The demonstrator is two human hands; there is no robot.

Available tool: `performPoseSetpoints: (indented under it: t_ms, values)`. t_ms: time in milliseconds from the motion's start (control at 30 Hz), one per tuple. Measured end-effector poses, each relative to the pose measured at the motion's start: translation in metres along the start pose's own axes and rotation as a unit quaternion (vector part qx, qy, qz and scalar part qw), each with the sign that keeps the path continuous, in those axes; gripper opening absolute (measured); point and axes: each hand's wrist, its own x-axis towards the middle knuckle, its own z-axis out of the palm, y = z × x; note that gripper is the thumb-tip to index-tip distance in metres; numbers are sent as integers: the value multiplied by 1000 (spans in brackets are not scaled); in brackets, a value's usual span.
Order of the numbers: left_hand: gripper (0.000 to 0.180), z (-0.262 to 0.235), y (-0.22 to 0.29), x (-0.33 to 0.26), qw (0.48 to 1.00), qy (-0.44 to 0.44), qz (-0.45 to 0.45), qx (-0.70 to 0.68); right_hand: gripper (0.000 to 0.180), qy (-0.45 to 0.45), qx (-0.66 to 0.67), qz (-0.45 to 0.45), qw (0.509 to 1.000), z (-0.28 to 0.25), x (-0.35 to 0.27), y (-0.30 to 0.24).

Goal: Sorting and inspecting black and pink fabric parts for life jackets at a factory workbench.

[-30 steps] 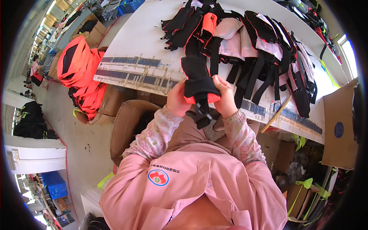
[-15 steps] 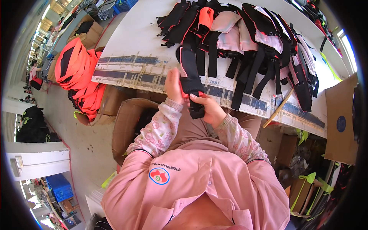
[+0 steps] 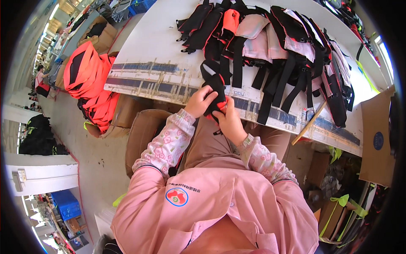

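Observation:
Both my hands are on a black fabric belt [image 3: 214, 84] with orange-red trim, at the table's near edge above my lap. My left hand [image 3: 199, 102] grips its left side, thumb and fingers pinched on the cloth. On the lower right side, my right hand [image 3: 231, 122] is closed on it, thumb on top. The belt's far end reaches up over the table [image 3: 148, 80]; a small dark piece hangs below my hands. Just beyond lies a row of similar black and pale grey belts [image 3: 256, 48], their black straps and buckles trailing toward me.
A wooden stick [image 3: 309, 122] leans across the near edge. Left of the table is a heap of bright orange fabric [image 3: 91, 80]. An open cardboard box [image 3: 137, 142] sits below the edge by my left arm. A cardboard panel [image 3: 376, 139] stands at the right.
The belt has been turned and bunched between my hands, showing more black and orange. My left hand has come down and tipped over onto it; the right hand has shifted slightly.

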Motion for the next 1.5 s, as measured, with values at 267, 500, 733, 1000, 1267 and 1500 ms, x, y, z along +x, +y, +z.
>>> performPoseSetpoints:
  t_ms: [267, 500, 733, 1000, 1267, 1500]
  values:
    - [20, 20, -17, 0, 948, 105, -101, -283, 62, -47, -90, -21, 995, -3, 3, 0]
    - [40, -32, -23, 39, 933, 352, -6, 79, 43, -64, -53, -84, 993, 11, 2, -9]
    - [41, -145, -40, 40, 887, 424, 30, 177, 27, -206, 88, 11, 975, 16, -13, -66]
    - [42, -213, -63, 14, 840, 460, -41, 286, 23, -278, 106, -19, 955, 35, -19, -97]
    - [48, -343, -108, -107, 709, 496, -251, 433, 14, -382, 65, -74, 919, 30, -57, -114]
    - [56, -389, -192, -258, 786, 159, -376, 465, 37, -328, -13, -256, 909, 43, 2, -80]
